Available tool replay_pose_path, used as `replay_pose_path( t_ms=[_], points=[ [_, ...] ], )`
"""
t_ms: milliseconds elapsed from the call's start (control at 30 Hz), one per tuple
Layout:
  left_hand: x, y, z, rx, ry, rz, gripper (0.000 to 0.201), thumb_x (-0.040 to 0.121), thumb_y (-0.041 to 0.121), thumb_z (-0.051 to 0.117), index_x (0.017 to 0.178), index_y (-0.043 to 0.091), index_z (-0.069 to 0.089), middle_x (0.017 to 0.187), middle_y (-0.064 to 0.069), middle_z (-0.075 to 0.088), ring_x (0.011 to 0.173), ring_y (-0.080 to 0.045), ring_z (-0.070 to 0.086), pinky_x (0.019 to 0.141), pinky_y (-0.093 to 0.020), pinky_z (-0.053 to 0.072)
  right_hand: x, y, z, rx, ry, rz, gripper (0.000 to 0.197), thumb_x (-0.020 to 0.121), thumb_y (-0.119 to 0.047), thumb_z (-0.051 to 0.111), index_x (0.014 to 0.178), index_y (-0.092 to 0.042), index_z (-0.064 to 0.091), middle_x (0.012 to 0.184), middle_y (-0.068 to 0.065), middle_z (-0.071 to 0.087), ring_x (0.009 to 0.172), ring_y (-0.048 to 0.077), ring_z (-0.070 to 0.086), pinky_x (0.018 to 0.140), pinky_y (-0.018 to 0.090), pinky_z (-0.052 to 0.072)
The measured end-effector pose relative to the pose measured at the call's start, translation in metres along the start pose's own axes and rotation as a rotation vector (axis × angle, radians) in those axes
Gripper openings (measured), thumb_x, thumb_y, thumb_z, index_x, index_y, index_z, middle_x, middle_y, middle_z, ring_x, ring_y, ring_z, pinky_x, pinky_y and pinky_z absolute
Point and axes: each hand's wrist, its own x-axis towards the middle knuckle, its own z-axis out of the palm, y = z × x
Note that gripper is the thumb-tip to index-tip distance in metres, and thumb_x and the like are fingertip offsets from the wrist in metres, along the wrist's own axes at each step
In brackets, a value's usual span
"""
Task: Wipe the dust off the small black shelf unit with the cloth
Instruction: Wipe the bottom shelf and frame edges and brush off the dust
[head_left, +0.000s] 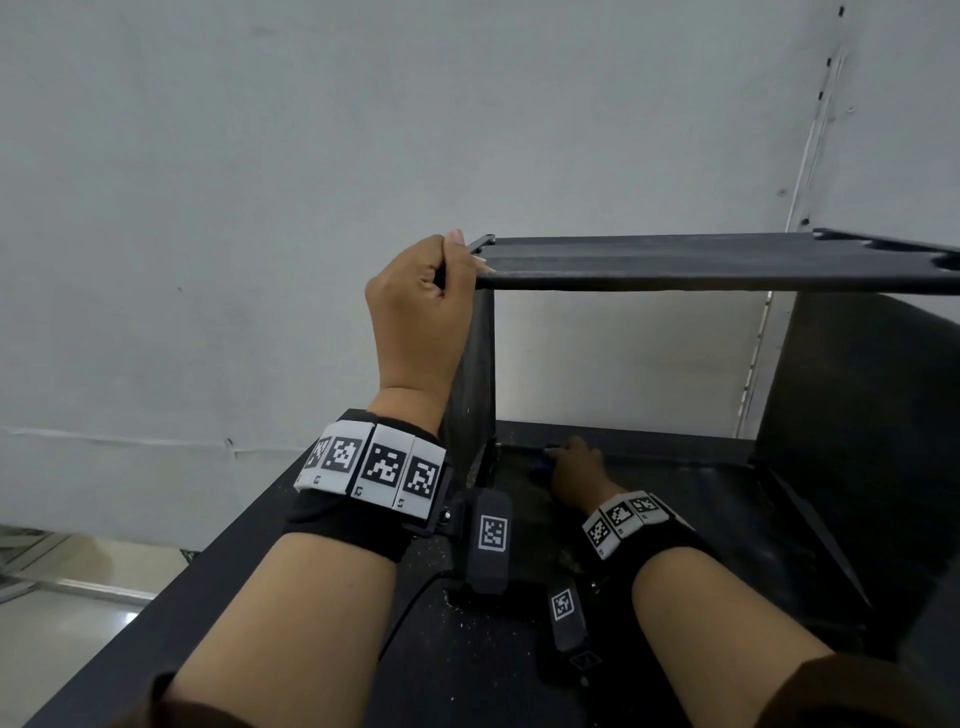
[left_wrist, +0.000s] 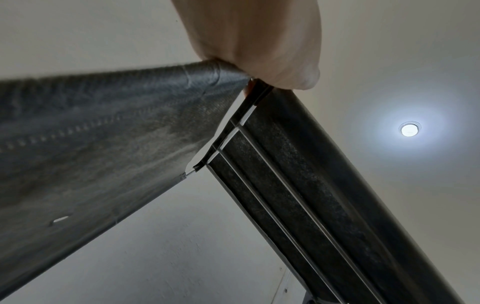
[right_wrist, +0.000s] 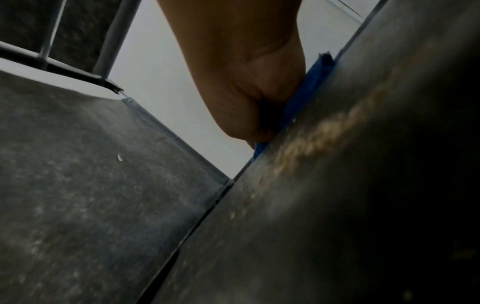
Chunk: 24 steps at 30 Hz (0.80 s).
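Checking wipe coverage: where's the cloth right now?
The blue cloth is under the right hand, pressed on the shelf unit's bottom panel by its rear left corner, beside the side panel.

1. Head cam looks down and forward from above both forearms, fairly close, with the shelf unit (head_left: 675, 270) across the middle and right of frame and a pale wall behind.
2. Left wrist cam sits super close under the left hand (left_wrist: 249, 39), aimed steeply upward past the shelf's top corner to a ceiling light (left_wrist: 410, 130) at right.
3. Right wrist cam is low, nearly on the dusty bottom panel, looking along the right hand (right_wrist: 241, 78) and the blue cloth (right_wrist: 306, 88).
4. All three share the shelf's left side panel and corner.
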Motion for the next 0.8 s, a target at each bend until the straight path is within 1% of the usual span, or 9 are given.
replay_pose_path(
  t_ms=[200, 300, 400, 467, 500, 567, 633, 700, 800],
  points=[
    [0.0, -0.001, -0.001, -0.011, 0.003, 0.016, 0.042, 0.096, 0.021, 0.047, 0.066, 0.002, 0.069, 0.068, 0.005, 0.072, 0.062, -0.017, 0.066, 0.06, -0.036, 0.052, 0.001, -0.026, 0.007, 0.022, -0.057, -0.19, 0.047, 0.096, -0.023, 0.049, 0.143, -0.026, 0.042, 0.148, 0.009, 0.034, 0.134, 0.039, 0.031, 0.113, 0.044, 0.029],
    [0.0, -0.001, -0.001, -0.002, 0.011, 0.019, 0.042, 0.096, 0.021, 0.047, 0.066, 0.001, 0.068, 0.068, 0.005, 0.072, 0.063, -0.015, 0.066, 0.061, -0.035, 0.052, -0.003, -0.035, 0.0, 0.147, -0.145, -0.167, 0.041, 0.092, -0.024, 0.058, 0.133, -0.021, 0.056, 0.14, 0.007, 0.05, 0.129, 0.031, 0.046, 0.111, 0.039, 0.037],
    [0.0, -0.001, -0.001, -0.002, 0.011, 0.019, 0.043, 0.096, 0.022, 0.046, 0.066, 0.0, 0.068, 0.068, 0.004, 0.071, 0.061, -0.016, 0.064, 0.059, -0.034, 0.05, -0.008, -0.035, -0.011, 0.479, -0.242, -0.071, 0.029, 0.086, -0.017, 0.066, 0.112, -0.004, 0.069, 0.107, 0.009, 0.069, 0.1, 0.024, 0.064, 0.094, 0.033, 0.049],
    [0.0, -0.001, -0.001, -0.007, 0.006, 0.013, 0.043, 0.096, 0.022, 0.046, 0.067, 0.001, 0.069, 0.068, 0.003, 0.071, 0.06, -0.017, 0.064, 0.059, -0.034, 0.049, -0.012, -0.029, -0.016, 0.662, -0.265, -0.069, 0.015, 0.081, -0.013, 0.069, 0.092, -0.006, 0.075, 0.088, 0.006, 0.071, 0.081, 0.018, 0.064, 0.089, 0.036, 0.054],
    [0.0, -0.001, -0.001, -0.01, 0.004, 0.01, 0.043, 0.097, 0.023, 0.046, 0.067, 0.001, 0.069, 0.068, 0.003, 0.071, 0.06, -0.017, 0.064, 0.059, -0.034, 0.049, -0.012, -0.024, -0.016, 0.738, -0.237, -0.061, 0.015, 0.079, -0.015, 0.069, 0.092, -0.008, 0.076, 0.093, 0.008, 0.072, 0.084, 0.019, 0.064, 0.093, 0.037, 0.054],
    [0.0, 0.0, -0.001, -0.007, 0.001, 0.005, 0.044, 0.097, 0.023, 0.046, 0.066, 0.001, 0.069, 0.068, 0.004, 0.071, 0.059, -0.018, 0.063, 0.058, -0.035, 0.048, -0.009, -0.017, -0.017, 0.766, -0.126, -0.029, 0.025, 0.083, -0.018, 0.064, 0.104, -0.012, 0.074, 0.113, 0.009, 0.071, 0.1, 0.02, 0.065, 0.099, 0.037, 0.051],
    [0.0, 0.0, -0.002, 0.001, 0.003, 0.006, 0.044, 0.097, 0.023, 0.045, 0.066, 0.001, 0.069, 0.067, 0.004, 0.071, 0.058, -0.02, 0.062, 0.058, -0.036, 0.047, -0.011, -0.011, -0.017, 0.552, -0.057, -0.028, 0.03, 0.09, -0.015, 0.057, 0.117, -0.02, 0.069, 0.126, 0.005, 0.065, 0.12, 0.023, 0.059, 0.107, 0.037, 0.044],
    [0.0, 0.001, -0.002, -0.002, -0.001, 0.011, 0.045, 0.097, 0.024, 0.045, 0.067, 0.002, 0.069, 0.067, 0.002, 0.071, 0.058, -0.022, 0.062, 0.057, -0.038, 0.047, -0.015, -0.007, -0.013, 0.178, -0.036, -0.081, 0.036, 0.094, -0.022, 0.052, 0.129, -0.03, 0.06, 0.14, 0.003, 0.054, 0.133, 0.026, 0.046, 0.115, 0.044, 0.031],
    [0.0, 0.002, -0.002, -0.006, -0.004, 0.003, 0.045, 0.097, 0.024, 0.044, 0.067, 0.002, 0.07, 0.068, 0.003, 0.071, 0.06, -0.018, 0.063, 0.059, -0.035, 0.049, -0.024, -0.008, -0.003, 0.007, -0.069, -0.139, 0.038, 0.096, -0.03, 0.048, 0.134, -0.031, 0.053, 0.144, 0.007, 0.043, 0.133, 0.034, 0.041, 0.114, 0.045, 0.03]
  ],
)
